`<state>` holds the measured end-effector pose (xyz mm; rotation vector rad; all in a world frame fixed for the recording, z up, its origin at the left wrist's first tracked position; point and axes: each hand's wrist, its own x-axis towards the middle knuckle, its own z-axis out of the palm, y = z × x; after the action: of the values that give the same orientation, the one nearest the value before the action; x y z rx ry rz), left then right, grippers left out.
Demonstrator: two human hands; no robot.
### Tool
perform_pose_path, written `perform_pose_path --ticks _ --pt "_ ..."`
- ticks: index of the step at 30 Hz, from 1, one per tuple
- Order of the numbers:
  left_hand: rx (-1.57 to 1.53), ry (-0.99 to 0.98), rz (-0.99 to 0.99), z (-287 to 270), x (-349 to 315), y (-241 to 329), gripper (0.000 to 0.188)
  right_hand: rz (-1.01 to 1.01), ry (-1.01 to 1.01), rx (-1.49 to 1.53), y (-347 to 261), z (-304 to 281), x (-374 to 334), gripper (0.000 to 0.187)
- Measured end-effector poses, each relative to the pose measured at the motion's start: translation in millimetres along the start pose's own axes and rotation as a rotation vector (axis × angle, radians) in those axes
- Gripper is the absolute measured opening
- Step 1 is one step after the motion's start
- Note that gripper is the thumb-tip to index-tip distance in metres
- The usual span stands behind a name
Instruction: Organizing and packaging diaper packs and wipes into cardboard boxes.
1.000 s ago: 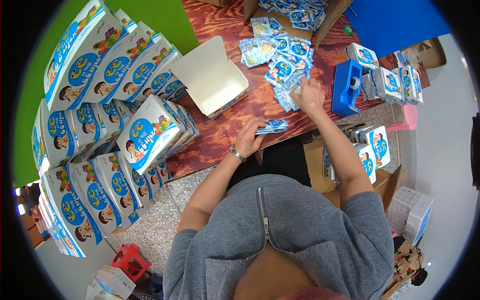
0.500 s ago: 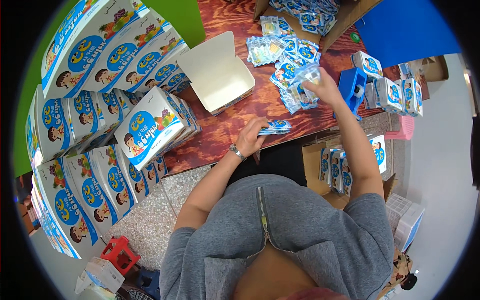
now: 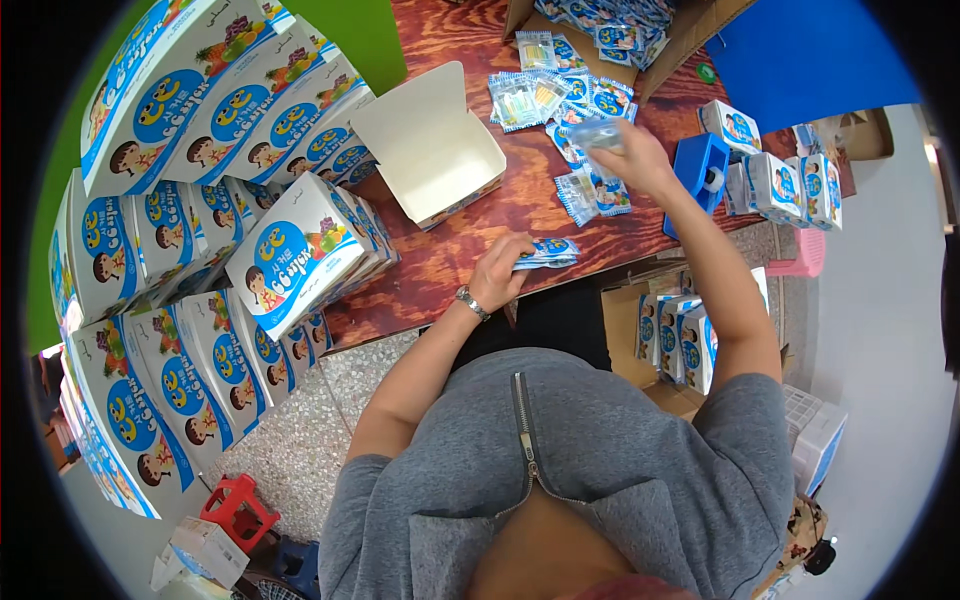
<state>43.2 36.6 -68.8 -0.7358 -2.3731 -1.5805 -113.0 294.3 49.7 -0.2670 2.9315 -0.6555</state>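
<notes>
My left hand [image 3: 498, 275] rests on the wooden table [image 3: 450, 265] near its front edge, fingers closed on a small stack of blue-and-white sachets [image 3: 548, 252]. My right hand [image 3: 630, 158] is raised over the table's right side, holding one clear-and-blue sachet [image 3: 598, 133]. Just below and around it lies a loose spread of the same sachets [image 3: 575, 100]. An open white carton [image 3: 432, 148] stands empty to the left of both hands.
Many flat blue-and-white printed cartons [image 3: 200, 200] are stacked at the left. A cardboard box of sachets [image 3: 610, 20] sits at the table's far end. A blue tape dispenser [image 3: 700, 175] and filled small boxes [image 3: 785, 185] stand at the right. A red stool [image 3: 238, 510] is below.
My right hand has lifted off the pile of sachets and come up to the right with one sachet. My left hand has stayed on its stack.
</notes>
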Motion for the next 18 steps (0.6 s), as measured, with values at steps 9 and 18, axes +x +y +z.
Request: perform_pose_path --ticks 9,18 --pt "-0.029 -0.019 0.02 4 -1 -2 0.035 0.269 -0.049 -0.127 32 33 -48 0.065" --pt "-0.017 -0.023 0.027 1 -1 -2 0.036 -0.369 -0.586 -0.303 15 7 -4 0.08"
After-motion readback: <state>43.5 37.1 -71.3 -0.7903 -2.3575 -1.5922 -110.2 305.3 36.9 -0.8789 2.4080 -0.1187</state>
